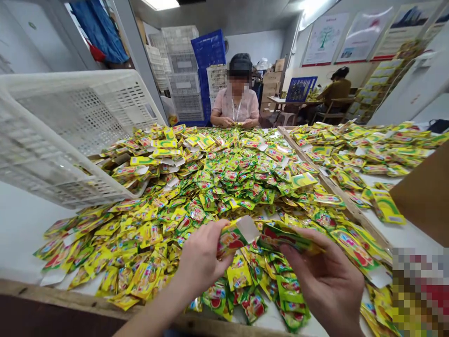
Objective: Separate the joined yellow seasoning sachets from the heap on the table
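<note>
Low in the middle of the head view, my left hand (203, 255) is wrapped round a small yellow box (231, 238) whose white end flap stands open toward the right. Just right of it, my right hand (326, 278) pinches green and yellow packets (286, 238) between thumb and fingers. The packets' left end is close to the box's open end; whether they touch is hard to tell. Beneath both hands spreads a large heap of green and yellow packets (242, 175). Flat yellow boxes (166, 152) lie among the heap, mostly at its back left.
A white perforated crate (87, 112) lies tilted at the left. Wooden strips (329, 185) divide and edge the white table. Brown cardboard (426, 192) stands at the right. Across the table a person (238, 100) handles a packet; another person (336, 91) sits farther back. Stacked crates (184, 75) stand behind.
</note>
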A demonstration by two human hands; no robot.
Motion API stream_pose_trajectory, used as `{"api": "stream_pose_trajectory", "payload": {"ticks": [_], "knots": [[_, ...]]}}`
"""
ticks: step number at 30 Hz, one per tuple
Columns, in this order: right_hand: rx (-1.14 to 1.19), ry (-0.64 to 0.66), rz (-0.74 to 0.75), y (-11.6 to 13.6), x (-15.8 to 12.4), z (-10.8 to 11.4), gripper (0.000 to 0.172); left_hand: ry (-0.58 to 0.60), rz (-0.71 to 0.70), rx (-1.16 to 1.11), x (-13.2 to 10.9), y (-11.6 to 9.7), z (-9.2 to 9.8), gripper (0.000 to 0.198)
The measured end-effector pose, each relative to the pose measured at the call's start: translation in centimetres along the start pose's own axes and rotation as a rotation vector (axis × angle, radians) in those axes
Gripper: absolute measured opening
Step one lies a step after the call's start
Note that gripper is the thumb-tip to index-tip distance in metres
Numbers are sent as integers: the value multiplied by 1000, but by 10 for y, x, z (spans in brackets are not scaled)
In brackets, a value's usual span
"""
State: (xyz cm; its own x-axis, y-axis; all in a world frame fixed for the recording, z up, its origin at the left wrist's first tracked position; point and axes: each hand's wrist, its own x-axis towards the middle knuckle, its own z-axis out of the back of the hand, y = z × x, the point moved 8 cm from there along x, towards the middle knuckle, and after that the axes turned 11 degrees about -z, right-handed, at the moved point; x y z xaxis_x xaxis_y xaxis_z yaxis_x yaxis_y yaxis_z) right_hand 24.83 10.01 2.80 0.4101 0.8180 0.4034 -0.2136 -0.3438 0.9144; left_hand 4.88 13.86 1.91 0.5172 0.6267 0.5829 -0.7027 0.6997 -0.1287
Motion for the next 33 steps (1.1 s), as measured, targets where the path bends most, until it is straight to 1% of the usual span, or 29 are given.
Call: {"api": "stream_pose_trajectory", "payload": {"ticks": [2, 4, 5, 7, 9, 10, 11, 12, 13, 14, 15, 16, 17, 18, 20, 21, 22, 23, 24, 26, 28, 29, 31, 33], "knots": [[-98, 62, 119, 14, 2, -9, 23, -52, 9, -49, -6, -8, -8, 44], [-226, 196, 140, 14, 6, -20, 18, -76, 17, -54, -6, -8, -14, 46], [-274, 284, 109, 9, 9, -26, 14, -73, 17, -42, -5, -8, -17, 46], [-287, 435, -14, -4, 15, -32, 10, -44, 3, -16, -3, -7, -23, 49], [-205, 509, -177, -18, 20, -33, 13, -7, -14, -1, -2, -8, -30, 52], [-142, 505, -252, -25, 22, -32, 16, 2, -21, -2, -1, -8, -33, 53], [-80, 463, -309, -30, 24, -29, 18, -1, -20, -15, -1, -8, -35, 54], [-28, 384, -336, -34, 27, -25, 20, -19, -11, -36, -1, -7, -37, 54], [8, 273, -325, -35, 28, -19, 21, -46, 3, -61, -2, -6, -39, 53], [26, 146, -279, -34, 28, -11, 20, -79, 20, -86, -3, -5, -39, 53], [27, 31, -200, -30, 25, -5, 18, -112, 35, -105, -4, -3, -40, 52], [14, -49, -95, -23, 21, -1, 17, -142, 46, -115, -6, -2, -40, 52], [-13, -81, 23, -15, 16, -2, 19, -166, 50, -118, -7, -2, -40, 51], [-51, -68, 135, -8, 11, -6, 22, -185, 47, -121, -9, -1, -40, 51], [-146, 32, 309, 4, 3, -19, 29, -212, 34, -119, -11, -1, -39, 50], [-198, 91, 357, 7, 1, -25, 29, -220, 23, -108, -13, -1, -39, 48], [-247, 150, 372, 8, 0, -30, 29, -225, 9, -93, -14, -1, -38, 46], [-289, 194, 367, 8, 1, -33, 26, -228, -6, -78, -14, -2, -38, 44], [-316, 207, 357, 9, 1, -33, 24, -232, -18, -65, -15, -2, -37, 43], [-330, 143, 371, 15, 1, -24, 24, -244, -22, -50, -16, -3, -35, 44], [-307, 40, 473, 26, -7, -14, 30, -253, -7, -48, -16, -3, -33, 45], [-293, 12, 542, 31, -13, -12, 34, -256, -5, -51, -15, -4, -32, 45], [-285, 35, 660, 37, -25, -17, 39, -264, -22, -69, -14, -7, -30, 45], [-298, 114, 705, 36, -30, -26, 41, -288, -39, -79, -14, -10, -27, 44]]}}
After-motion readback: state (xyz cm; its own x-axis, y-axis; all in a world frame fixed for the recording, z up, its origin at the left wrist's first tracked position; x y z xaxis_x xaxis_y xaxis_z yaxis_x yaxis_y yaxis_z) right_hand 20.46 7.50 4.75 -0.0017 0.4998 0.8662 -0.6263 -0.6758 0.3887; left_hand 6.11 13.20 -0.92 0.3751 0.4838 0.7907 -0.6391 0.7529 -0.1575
